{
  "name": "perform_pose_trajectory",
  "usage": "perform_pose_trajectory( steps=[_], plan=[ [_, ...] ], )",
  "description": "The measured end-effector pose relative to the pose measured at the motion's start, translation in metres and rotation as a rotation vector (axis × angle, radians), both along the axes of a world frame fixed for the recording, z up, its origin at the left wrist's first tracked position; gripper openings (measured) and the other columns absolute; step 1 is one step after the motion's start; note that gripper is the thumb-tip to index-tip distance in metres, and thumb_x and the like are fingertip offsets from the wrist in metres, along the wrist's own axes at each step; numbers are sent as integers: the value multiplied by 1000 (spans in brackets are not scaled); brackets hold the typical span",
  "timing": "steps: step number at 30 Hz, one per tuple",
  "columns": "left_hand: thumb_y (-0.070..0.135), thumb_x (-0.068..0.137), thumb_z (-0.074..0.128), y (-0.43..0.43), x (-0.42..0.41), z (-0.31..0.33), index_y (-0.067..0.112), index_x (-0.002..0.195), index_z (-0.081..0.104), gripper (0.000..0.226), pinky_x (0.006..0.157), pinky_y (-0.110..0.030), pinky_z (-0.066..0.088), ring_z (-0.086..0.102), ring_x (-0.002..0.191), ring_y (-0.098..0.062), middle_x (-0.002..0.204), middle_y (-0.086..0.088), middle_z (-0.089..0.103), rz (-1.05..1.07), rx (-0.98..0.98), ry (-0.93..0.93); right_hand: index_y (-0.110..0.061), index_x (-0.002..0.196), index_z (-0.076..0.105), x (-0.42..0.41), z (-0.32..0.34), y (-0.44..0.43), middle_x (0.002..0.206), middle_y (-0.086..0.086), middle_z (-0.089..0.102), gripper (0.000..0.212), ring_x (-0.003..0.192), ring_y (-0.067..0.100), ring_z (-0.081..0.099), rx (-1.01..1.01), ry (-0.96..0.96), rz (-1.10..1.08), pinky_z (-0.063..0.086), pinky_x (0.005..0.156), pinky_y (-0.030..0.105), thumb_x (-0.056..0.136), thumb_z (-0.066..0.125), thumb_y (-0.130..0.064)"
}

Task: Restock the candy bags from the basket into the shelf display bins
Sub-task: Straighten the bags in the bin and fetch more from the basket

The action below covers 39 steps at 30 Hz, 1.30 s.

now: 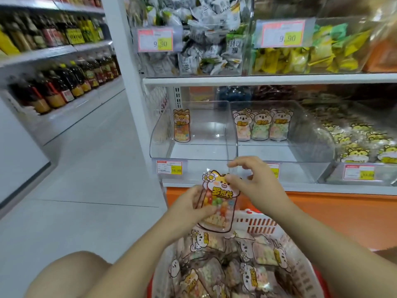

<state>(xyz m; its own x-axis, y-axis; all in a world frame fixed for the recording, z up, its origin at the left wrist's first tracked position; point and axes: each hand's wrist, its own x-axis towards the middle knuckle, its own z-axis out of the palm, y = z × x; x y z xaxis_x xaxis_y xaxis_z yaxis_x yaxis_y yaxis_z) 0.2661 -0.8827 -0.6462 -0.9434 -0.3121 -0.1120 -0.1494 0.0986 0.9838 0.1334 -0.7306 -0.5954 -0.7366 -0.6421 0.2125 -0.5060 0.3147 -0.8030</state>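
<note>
A candy bag (219, 203) (cat-shaped top, coloured sweets showing through its clear body) is held upright above the basket (257, 224), in front of the lower shelf; its left edge is gripped by the left hand (191, 208), fingers curled round the side; its top right corner is pinched by the right hand (255, 181), thumb laid on the printed front, index finger raised clear. More bags (225, 265) are heaped loosely in the basket, below the held one. On the shelf behind, one bag (181, 125) is stood at the back of the left bin (161, 136); three bags (262, 125) are lined up side by side at the back of the middle bin (311, 136); the right bin (330, 168) is seen packed with bags. Price tags (169, 167) are fixed along the bin fronts.
</note>
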Motion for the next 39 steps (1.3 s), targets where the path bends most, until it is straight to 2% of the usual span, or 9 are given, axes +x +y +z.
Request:
perform_pose_trajectory(
  steps=[3, 7, 13, 18, 21, 25, 28, 33, 39],
  plan=[
    [9, 89, 73, -20, -1, 19, 13, 130, 55, 45, 109, -42, 47, 64, 120, -14, 126, 1, 69, -33, -66, 30, -35, 135, 50, -14, 25, -11, 125, -14, 59, 71, 114, 2, 55, 232, -92, 213, 47, 96, 30, 73, 85, -38],
    [26, 78, 76, -46, -16, 52, 21, 125, 59, 50, 110, -41, 45, 60, 124, -9, 127, 8, 68, -30, -202, 90, -22, 94, 68, -22, 55, -34, 88, -5, 71, 26, 80, 11, 65, 308, 82, 354, 51, 74, 36, 76, 83, -33],
    [29, 93, 68, -93, -54, 87, 30, 143, 48, 54, 103, -24, 37, 52, 125, -3, 138, 14, 55, 292, -571, 163, -22, 98, 65, -50, 70, -79, 87, -11, 66, 21, 82, 12, 59, 75, 341, -24, 46, 71, 30, 82, 77, -27],
    [25, 98, 59, -130, -104, 73, 21, 140, 54, 43, 104, -22, 36, 50, 131, -16, 145, 1, 53, 109, -787, -174, -17, 101, 62, -95, 47, -129, 92, 3, 67, 17, 94, 27, 62, 225, 290, -152, 42, 69, 28, 86, 70, -16],
    [27, 99, 56, -153, -141, 58, 24, 140, 54, 41, 109, -35, 41, 49, 132, -22, 148, -1, 49, -39, -940, -375, -14, 102, 61, -126, 31, -165, 97, 11, 66, 18, 96, 35, 63, 358, 280, -216, 42, 69, 30, 87, 58, -7],
    [18, 98, 49, -181, -187, 46, 20, 142, 50, 44, 99, -39, 47, 53, 127, -29, 145, -5, 50, -180, -1186, -666, -5, 118, 55, -165, 19, -211, 115, 13, 63, 27, 108, 33, 60, 530, 289, -191, 47, 83, 31, 91, 57, -11],
    [15, 99, 50, -195, -215, 38, 7, 132, 55, 35, 88, -38, 48, 58, 118, -32, 135, -12, 56, -264, -1245, -800, -5, 112, 56, -187, 9, -238, 105, 8, 59, 21, 105, 27, 59, 730, 182, -132, 42, 78, 28, 94, 59, -17],
    [12, 97, 49, -203, -243, 23, 15, 147, 47, 50, 105, -42, 47, 53, 126, -31, 143, -9, 51, -311, -1277, -858, -12, 89, 60, -218, -9, -260, 90, 5, 60, 12, 87, 23, 60, 619, 96, -136, 43, 66, 26, 83, 66, -4],
    [17, 95, 51, -212, -245, 7, 20, 137, 52, 42, 102, -43, 47, 53, 124, -30, 137, -7, 53, -270, -1288, -820, -16, 73, 55, -241, -23, -273, 88, 6, 61, 25, 79, 21, 59, 422, 71, -198, 35, 50, 22, 91, 49, 0]
  ],
)
